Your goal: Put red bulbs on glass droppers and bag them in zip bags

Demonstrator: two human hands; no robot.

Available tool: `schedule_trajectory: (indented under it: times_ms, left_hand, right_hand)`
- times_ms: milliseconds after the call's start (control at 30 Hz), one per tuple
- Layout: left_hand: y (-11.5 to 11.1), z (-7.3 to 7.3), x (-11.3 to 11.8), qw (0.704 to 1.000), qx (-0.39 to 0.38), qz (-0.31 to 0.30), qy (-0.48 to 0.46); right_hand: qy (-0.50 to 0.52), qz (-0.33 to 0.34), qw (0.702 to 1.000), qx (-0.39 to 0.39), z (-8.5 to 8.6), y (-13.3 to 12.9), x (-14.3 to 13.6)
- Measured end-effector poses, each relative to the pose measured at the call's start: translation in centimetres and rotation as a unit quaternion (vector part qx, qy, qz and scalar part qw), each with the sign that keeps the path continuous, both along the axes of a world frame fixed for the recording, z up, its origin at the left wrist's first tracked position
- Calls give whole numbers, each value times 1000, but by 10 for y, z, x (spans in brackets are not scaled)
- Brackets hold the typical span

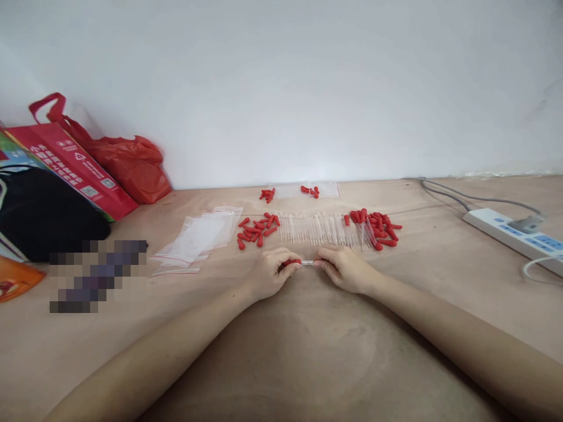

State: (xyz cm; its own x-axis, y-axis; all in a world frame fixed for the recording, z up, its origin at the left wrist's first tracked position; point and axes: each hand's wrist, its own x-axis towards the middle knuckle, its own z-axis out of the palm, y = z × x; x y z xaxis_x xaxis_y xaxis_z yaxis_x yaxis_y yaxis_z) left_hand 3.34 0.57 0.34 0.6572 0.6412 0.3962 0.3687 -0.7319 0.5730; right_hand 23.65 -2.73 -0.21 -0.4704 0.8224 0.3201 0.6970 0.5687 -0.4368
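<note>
My left hand (273, 272) is closed on a red rubber dropper bulb (292, 262). Between the two hands shows a short stretch of clear glass tube (308, 262), its left end at the bulb. The fingers of my right hand (345, 268) pinch this tube, and its far end is hidden in them. Just beyond the hands lies a row of clear glass droppers (314, 228), side by side. Loose red bulbs (255, 230) lie at the row's left end, and a heap of red bulbs (382, 227) is at its right end.
Clear zip bags (193, 237) lie on the left. Farther back, more bulbs (267, 195) rest by a bag (328, 189) near the wall. A red plastic bag (132, 167), a printed bag (79, 164) and a black bag (53, 211) stand far left. A power strip (497, 224) with cables lies right.
</note>
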Motion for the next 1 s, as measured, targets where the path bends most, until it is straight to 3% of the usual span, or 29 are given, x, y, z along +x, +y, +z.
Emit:
schedule_trajectory:
  times_ms: [367, 500, 633, 733, 833, 933, 1000]
  left_hand:
    - [-2, 0, 2, 999, 32, -17, 23]
    - [0, 1, 4, 1000, 13, 9, 7]
    - [4, -1, 4, 999, 6, 19, -29]
    - [9, -8, 1, 996, -8, 61, -62]
    - [14, -16, -2, 991, -50, 101, -75]
    - [16, -19, -3, 993, -51, 85, -67]
    - [16, -18, -2, 996, -33, 68, -50]
  right_hand:
    - [-31, -1, 999, 10, 0, -1, -6]
    - [-32, 3, 999, 1, 8, 1, -5]
    - [-90, -1, 995, 46, 20, 2, -1]
    - [-100, -73, 991, 44, 26, 9, 10]
    - [-62, -218, 974, 15, 28, 23, 30]
    - [-32, -361, 932, -1, 22, 36, 51]
    - [-23, -406, 913, -13, 16, 40, 60]
